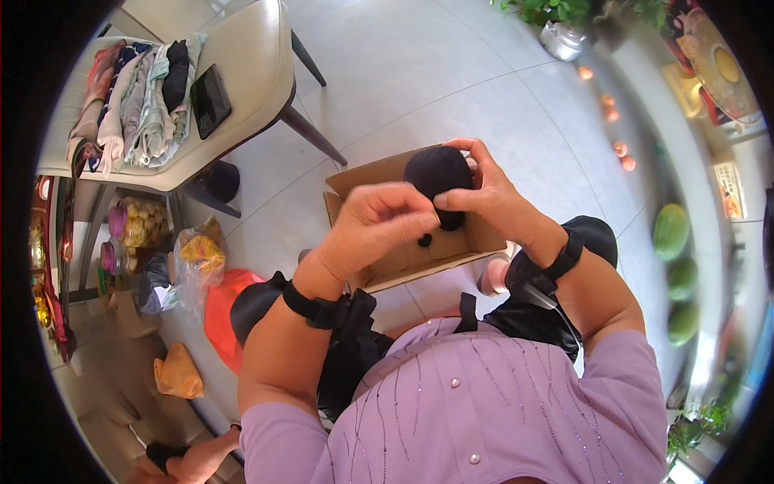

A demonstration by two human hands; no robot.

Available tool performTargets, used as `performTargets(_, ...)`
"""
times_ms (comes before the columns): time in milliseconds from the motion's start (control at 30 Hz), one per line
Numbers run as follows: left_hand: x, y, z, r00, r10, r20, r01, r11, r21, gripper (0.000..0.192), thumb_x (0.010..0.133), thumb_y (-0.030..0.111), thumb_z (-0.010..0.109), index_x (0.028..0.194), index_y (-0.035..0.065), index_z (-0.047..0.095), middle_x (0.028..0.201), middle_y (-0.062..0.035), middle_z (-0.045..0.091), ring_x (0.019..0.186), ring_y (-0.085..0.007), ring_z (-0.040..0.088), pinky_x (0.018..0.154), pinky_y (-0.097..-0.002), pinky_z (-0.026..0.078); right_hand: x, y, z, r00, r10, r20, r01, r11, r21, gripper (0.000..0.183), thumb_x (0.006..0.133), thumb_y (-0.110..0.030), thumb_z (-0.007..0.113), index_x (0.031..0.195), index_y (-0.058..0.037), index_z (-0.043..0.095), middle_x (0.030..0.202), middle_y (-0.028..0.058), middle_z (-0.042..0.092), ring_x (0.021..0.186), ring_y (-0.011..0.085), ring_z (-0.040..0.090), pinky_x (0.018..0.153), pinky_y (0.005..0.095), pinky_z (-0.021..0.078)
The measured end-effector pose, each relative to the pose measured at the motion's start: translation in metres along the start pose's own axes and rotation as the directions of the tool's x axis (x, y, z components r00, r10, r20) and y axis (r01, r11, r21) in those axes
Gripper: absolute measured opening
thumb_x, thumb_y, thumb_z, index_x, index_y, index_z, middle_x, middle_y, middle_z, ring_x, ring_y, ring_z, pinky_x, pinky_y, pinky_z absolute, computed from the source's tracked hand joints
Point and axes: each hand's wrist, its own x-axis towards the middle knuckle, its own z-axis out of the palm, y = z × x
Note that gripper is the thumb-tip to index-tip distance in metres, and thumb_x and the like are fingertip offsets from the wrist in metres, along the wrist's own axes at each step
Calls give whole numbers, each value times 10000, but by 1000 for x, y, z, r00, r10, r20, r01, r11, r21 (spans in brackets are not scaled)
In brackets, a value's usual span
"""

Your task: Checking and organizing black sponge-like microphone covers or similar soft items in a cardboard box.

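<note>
A rounded black bundle [436, 175], of yarn or soft cloth, is in my right hand [484, 184], whose fingers curl around its right side. My left hand [387, 212] is just left of it, thumb and fingertips pinched together close to the bundle's lower edge. Whether a thin strand lies between those fingertips cannot be made out. Under both hands an open cardboard box [387, 281] rests on the floor between my legs. A small black tuft [425, 241] shows inside it, beside a dark lower part of the bundle.
A cream chair [254, 54] at upper left bears rolled clothes [142, 103] and a dark phone or tablet [210, 100]. Below are lidded jars [142, 221], a red plastic bag [224, 314] and another person's limb [205, 454]. Green melons [670, 233] line the right, below a metal kettle [562, 41].
</note>
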Motion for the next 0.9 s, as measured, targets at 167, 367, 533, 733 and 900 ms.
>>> performTargets(167,8,-10,-12,942,-3,-336,-13,999,-48,64,909,74,682,910,11,686,800,29,640,734,-43,563,657,-206,457,-2,0,2,960,-36,276,57,996,-68,783,708,-53,773,1384,-90,378,1194,95,553,1135,192,541,996,325,440)
performTargets(367,14,-20,-14,929,4,-370,53,989,142,83,926,98,664,910,19,684,752,26,631,685,-38,551,601,-201,441,-4,-3,-1,909,27,415,-94,985,141,807,703,-62,765,1405,-83,367,1244,93,538,1189,194,526,1055,339,408)
performTargets(533,12,-28,-12,925,-70,-373,110,990,85,84,936,88,639,911,19,681,759,24,634,682,-44,555,600,-208,450,-10,-12,2,928,13,373,-176,896,407,755,757,-109,729,1413,-80,356,1307,114,513,1210,230,531,1051,377,433)
performTargets(733,8,-38,2,974,27,-227,20,979,201,71,895,54,672,942,3,688,801,15,638,705,-56,565,629,-220,465,2,-3,-7,981,-93,169,51,970,239,659,823,-103,678,1392,-73,348,1316,139,503,1149,276,580,922,438,534)
performTargets(900,3,-9,4,990,127,66,-142,936,323,73,863,47,720,896,-3,679,783,12,604,716,-39,532,622,-213,433,4,-2,-4,996,89,32,-94,933,348,664,815,-79,702,1376,-74,348,1282,146,516,1131,252,584,915,401,533)
